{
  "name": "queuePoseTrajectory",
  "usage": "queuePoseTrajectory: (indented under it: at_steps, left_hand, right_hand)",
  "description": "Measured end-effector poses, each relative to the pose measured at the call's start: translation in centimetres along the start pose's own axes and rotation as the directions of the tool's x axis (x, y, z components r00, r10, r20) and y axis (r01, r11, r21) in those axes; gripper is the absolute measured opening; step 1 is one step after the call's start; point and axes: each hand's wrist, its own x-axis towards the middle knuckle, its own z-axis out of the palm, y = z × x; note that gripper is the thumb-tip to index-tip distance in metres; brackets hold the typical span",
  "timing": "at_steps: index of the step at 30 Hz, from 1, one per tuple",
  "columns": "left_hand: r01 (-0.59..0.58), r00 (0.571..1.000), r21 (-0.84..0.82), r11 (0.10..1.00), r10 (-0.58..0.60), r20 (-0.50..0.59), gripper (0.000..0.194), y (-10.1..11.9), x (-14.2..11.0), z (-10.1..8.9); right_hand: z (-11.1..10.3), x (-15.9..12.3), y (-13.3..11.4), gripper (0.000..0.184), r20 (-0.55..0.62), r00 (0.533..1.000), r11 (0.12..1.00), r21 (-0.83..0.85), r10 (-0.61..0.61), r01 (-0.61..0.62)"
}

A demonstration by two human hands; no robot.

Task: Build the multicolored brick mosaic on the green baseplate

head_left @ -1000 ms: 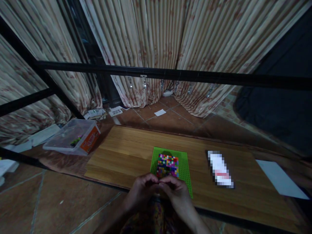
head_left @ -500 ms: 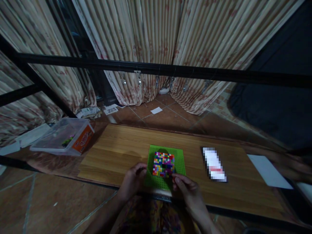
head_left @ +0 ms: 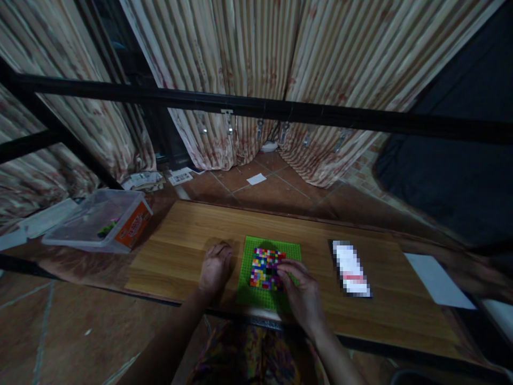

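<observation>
A green studded baseplate [head_left: 294, 254] lies on a wooden board [head_left: 184, 235], near its front edge. A patch of small multicoloured bricks [head_left: 264, 262] covers the plate's middle. My right hand [head_left: 302, 291] rests on the plate's right half, its fingertips pinched at the right edge of the brick patch; whether they hold a piece I cannot make out. On the bare wood just left of the plate lies my left hand [head_left: 214, 267], fingers curled loosely downward.
A white and dark packet [head_left: 351, 268] lies on the board to the right, a white sheet [head_left: 436, 278] beyond it. A clear plastic box [head_left: 100, 220] with an orange label sits on the floor at left. A black metal bar [head_left: 280, 112] crosses above; curtains hang behind.
My hands were joined in front of the plate. They have parted: the left moved onto the wood beside the plate, the right reached forward onto the brick patch. The view shifted slightly.
</observation>
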Motion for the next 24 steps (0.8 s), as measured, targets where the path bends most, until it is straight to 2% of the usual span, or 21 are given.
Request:
queuePoseTrajectory:
  at_steps: [2, 5, 11, 17, 24]
  left_hand:
    - [-0.012, 1.000, -0.001, 1.000, 0.012, -0.004, 0.021, -0.1, -0.1, 0.1]
    - [-0.029, 0.999, -0.004, 1.000, 0.029, -0.018, 0.021, -0.1, -0.1, -0.1]
    - [-0.027, 0.999, -0.029, 0.999, 0.026, -0.022, 0.020, 0.1, 0.0, -0.3]
    - [-0.025, 0.999, -0.053, 0.998, 0.024, -0.032, 0.019, -0.1, 0.0, -0.1]
    - [-0.015, 1.000, -0.056, 0.998, 0.013, -0.026, 0.021, 0.0, 0.0, -0.1]
  right_hand:
    - [0.8, 0.5, 0.7, 0.018, -0.057, 0.998, 0.999, -0.038, -0.035, 0.033]
    - [1.9, 0.9, 1.7, 0.016, -0.116, 0.993, 0.999, -0.042, -0.018, 0.013]
    - [3.2, 1.0, 2.9, 0.015, -0.133, 0.991, 0.999, -0.024, 0.032, -0.036]
    - [3.8, 1.2, 3.7, 0.015, -0.125, 0.987, 0.992, 0.088, 0.098, -0.087]
    - [4.1, 1.3, 3.6, 0.020, -0.152, 0.975, 0.981, 0.132, 0.163, -0.143]
